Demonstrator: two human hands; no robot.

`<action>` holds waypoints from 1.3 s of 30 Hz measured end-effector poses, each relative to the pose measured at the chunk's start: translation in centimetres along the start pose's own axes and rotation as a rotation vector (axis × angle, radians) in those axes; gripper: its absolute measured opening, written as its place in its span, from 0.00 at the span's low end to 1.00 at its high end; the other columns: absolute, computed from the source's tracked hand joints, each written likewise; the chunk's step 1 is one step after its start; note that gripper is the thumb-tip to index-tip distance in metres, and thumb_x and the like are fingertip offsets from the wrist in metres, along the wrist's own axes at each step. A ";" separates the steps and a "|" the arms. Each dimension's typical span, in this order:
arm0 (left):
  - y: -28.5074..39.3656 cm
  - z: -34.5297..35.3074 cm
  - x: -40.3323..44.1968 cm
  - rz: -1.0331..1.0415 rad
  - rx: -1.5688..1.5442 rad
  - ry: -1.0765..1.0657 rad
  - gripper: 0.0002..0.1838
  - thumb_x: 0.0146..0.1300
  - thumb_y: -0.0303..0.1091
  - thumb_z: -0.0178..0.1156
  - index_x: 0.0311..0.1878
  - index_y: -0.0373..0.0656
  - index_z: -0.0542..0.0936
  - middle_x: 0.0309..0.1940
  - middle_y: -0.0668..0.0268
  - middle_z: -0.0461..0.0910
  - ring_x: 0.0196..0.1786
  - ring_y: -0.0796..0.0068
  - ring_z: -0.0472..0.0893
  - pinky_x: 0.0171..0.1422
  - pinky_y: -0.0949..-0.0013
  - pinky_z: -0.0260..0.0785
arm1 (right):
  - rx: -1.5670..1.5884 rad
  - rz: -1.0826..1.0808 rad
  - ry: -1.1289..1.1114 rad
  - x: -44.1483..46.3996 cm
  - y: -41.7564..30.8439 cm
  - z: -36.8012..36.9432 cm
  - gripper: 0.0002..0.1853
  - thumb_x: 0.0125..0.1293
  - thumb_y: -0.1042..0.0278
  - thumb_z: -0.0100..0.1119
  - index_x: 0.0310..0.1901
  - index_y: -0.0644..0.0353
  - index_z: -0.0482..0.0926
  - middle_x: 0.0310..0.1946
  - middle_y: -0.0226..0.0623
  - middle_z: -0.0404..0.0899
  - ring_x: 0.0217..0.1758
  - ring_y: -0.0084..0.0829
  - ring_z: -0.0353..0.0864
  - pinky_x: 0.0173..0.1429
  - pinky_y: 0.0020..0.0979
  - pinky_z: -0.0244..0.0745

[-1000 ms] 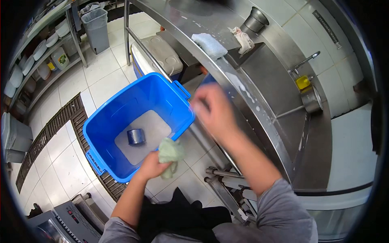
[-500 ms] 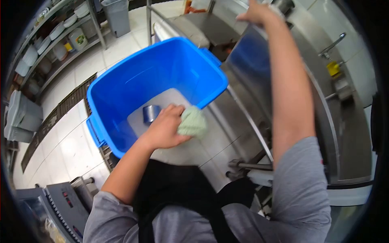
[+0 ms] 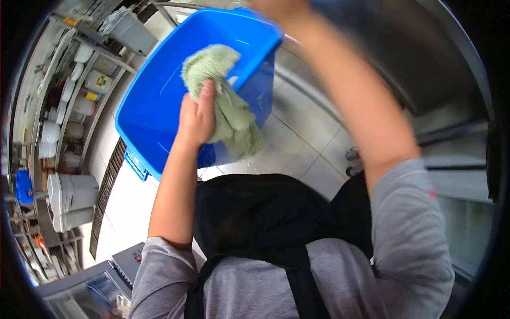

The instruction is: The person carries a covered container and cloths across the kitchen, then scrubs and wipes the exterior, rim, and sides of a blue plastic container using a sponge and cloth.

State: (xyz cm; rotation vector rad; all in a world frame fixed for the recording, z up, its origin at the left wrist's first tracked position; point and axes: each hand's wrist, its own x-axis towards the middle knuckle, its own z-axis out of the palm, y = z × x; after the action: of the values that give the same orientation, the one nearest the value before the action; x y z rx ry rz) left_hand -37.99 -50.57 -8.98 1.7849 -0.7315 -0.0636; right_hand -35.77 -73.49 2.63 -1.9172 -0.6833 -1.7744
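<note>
Since the frame half a second ago, the right hand (image 3: 281,8) has been brought across to the tub's far corner, and the cloth has been loosened from a bunch. In the head view, the pale green towelling cloth (image 3: 228,106) is gripped by the left hand (image 3: 197,117) over the near side of the blue plastic tub (image 3: 164,90). A ribbed, fuzzy fold is bunched on top; below, creased lengths are hung outside the rim. The right hand is blurred and cropped; its grip cannot be told.
</note>
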 end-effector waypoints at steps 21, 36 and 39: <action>1.3 -8.8 -9.5 0.040 0.980 -0.343 0.34 0.67 0.65 0.40 0.43 0.42 0.80 0.27 0.50 0.81 0.35 0.47 0.81 0.39 0.48 0.71 | 0.645 2.050 0.218 -21.7 -16.4 -17.9 0.13 0.71 0.66 0.46 0.54 0.58 0.70 0.47 0.42 0.77 0.45 0.40 0.80 0.44 0.47 0.80; 0.5 -9.7 -9.5 0.018 0.908 -0.373 0.32 0.71 0.60 0.31 0.46 0.48 0.81 0.33 0.52 0.82 0.42 0.46 0.79 0.46 0.52 0.70 | 0.283 1.160 0.054 -18.7 -29.3 7.6 0.24 0.64 0.67 0.56 0.60 0.65 0.63 0.63 0.56 0.60 0.67 0.52 0.59 0.69 0.46 0.54; 1.1 -9.5 -10.1 -0.001 0.932 -0.379 0.37 0.62 0.70 0.41 0.46 0.44 0.81 0.31 0.50 0.82 0.38 0.48 0.81 0.43 0.50 0.72 | 0.147 1.294 -0.106 -17.7 -22.7 6.0 0.29 0.65 0.63 0.57 0.64 0.64 0.61 0.64 0.55 0.59 0.69 0.49 0.58 0.71 0.42 0.55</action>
State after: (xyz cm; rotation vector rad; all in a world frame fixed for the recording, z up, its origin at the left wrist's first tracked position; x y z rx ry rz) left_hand -42.81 -37.63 -7.88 2.7018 -1.1458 -0.0682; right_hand -46.22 -53.10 -15.78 -1.6619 0.3863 -0.7582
